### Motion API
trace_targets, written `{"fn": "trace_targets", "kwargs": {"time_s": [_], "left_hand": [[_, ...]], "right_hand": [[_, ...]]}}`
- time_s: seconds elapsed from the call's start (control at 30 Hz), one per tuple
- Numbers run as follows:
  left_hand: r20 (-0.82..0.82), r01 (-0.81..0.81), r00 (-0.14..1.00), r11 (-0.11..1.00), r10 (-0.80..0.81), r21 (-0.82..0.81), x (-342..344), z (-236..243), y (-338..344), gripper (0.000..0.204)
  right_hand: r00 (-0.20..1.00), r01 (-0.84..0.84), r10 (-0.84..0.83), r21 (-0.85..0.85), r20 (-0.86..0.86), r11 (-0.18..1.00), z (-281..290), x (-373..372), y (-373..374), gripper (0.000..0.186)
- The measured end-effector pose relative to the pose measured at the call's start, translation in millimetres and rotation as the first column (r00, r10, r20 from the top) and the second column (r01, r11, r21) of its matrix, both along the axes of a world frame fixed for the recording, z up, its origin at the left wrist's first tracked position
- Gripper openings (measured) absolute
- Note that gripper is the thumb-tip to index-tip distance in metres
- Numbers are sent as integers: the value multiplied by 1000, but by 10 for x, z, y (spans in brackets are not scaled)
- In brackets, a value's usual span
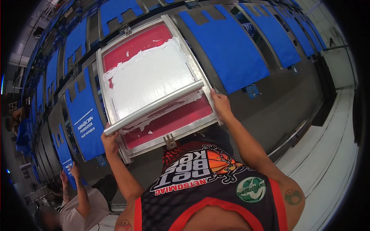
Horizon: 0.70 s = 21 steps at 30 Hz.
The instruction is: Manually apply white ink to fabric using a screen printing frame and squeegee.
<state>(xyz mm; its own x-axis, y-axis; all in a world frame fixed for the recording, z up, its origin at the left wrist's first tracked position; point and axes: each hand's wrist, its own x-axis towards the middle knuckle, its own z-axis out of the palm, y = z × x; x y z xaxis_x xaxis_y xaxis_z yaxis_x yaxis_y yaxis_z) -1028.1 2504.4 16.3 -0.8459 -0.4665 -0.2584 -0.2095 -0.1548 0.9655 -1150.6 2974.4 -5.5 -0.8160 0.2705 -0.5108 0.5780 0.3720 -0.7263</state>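
The bar [154,107] slants across the frame [189,57] from 8 to 3 o'clock, most of the paste [154,73] lying on its 12 o'clock side. The left grip [111,143] is at the bar's 8 o'clock end, the right grip [221,104] at the frame's 4 o'clock edge. Panels [227,46] lie on the surface [285,98] at the frame's 2, 8 and 11 o'clock.

White lettering [85,122] on a blue panel [79,103], white-and-red lettering [196,158] and green round badge [251,189] on dark jersey [228,193]

Bare arms [248,140] extended, left grip [111,142] nearer, right grip [221,104] clasped, farther forward
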Motion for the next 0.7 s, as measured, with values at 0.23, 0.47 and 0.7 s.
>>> {"fn": "trace_targets", "kwargs": {"time_s": [0.23,0.47,0.7], "left_hand": [[-112,105,988,994,-107,-22,-1031,160,1689,47],[-53,141,988,988,-145,-69,-1717,233,3282,33],[-36,77,996,995,-80,-68,-1850,-44,3807,34]], "right_hand": [[972,120,-167,-261,-167,958,285,-471,1716,62],[989,49,-63,-104,-137,993,338,-1155,3220,66],[996,-18,14,-44,-93,999,106,-1688,3732,72]]}}
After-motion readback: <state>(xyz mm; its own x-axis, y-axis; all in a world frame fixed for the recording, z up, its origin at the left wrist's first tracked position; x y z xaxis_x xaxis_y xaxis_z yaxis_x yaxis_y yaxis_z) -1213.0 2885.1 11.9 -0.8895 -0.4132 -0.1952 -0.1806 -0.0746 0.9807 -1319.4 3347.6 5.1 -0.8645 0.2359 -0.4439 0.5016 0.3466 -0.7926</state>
